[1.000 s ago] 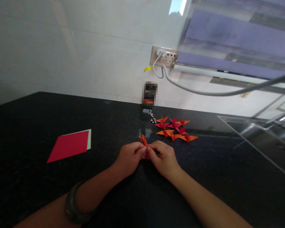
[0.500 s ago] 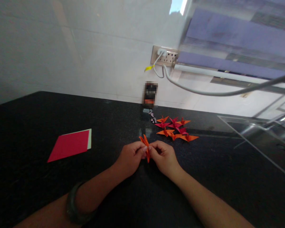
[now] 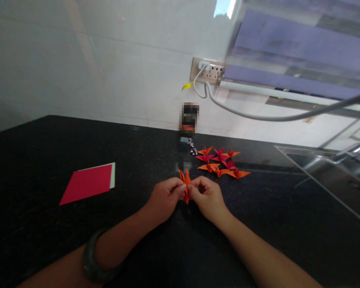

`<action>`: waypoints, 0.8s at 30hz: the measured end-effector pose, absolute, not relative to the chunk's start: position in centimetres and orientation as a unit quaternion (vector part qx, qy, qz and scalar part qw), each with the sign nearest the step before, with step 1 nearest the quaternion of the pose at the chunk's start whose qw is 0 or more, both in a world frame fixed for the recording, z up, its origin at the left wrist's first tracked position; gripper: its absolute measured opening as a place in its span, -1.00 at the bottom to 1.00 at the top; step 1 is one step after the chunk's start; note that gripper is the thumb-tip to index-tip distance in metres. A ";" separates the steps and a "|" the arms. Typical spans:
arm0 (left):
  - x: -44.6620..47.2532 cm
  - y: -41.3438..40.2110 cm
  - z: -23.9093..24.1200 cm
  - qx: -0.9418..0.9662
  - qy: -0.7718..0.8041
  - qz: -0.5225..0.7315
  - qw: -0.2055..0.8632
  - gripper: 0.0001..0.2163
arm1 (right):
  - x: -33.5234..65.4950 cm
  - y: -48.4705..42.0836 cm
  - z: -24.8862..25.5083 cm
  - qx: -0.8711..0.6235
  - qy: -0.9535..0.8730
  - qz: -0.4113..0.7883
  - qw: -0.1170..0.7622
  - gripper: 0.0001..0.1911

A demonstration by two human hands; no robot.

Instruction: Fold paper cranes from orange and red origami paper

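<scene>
Both hands meet over a black countertop (image 3: 33, 160), pinching a small folded orange paper piece (image 3: 185, 182) between them. My left hand (image 3: 165, 198) grips its left side with thumb and fingers closed. My right hand (image 3: 208, 196) pinches the right side the same way. The paper's pointed tips stick up above the fingertips and one point hangs below. A dark bangle (image 3: 93, 262) sits on my left wrist.
Several finished orange and red paper cranes (image 3: 222, 162) lie just beyond the hands. A stack of red square paper (image 3: 88, 183) lies to the left. A small dark blurred object (image 3: 189, 118) stands at the wall under a socket (image 3: 208, 72) with a white cable. A steel sink (image 3: 333, 176) is at right.
The orange paper has turned slightly, its upper tips shifting right between the fingertips. Hands and arms have stayed in nearly the same place.
</scene>
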State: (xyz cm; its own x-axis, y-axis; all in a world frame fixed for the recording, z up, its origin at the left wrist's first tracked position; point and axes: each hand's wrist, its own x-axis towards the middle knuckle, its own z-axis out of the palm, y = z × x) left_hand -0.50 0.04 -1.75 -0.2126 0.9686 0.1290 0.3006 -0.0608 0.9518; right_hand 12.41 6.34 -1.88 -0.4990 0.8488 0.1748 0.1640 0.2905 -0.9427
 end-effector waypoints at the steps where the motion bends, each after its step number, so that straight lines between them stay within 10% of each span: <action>1: -0.5 0.1 -1.7 0.520 0.596 0.511 0.338 -0.86 | 12.4 6.3 -1.9 -0.351 -0.718 0.482 0.359 -0.86; 12: -0.8 -0.3 -1.4 0.609 0.629 0.470 0.113 -0.89 | 12.3 6.2 -2.0 -0.374 -0.739 0.411 0.381 -0.85; 24: -0.7 -0.4 -1.5 0.661 0.609 0.427 0.100 -0.82 | 12.3 6.3 -2.3 -0.363 -0.775 0.340 0.390 -0.86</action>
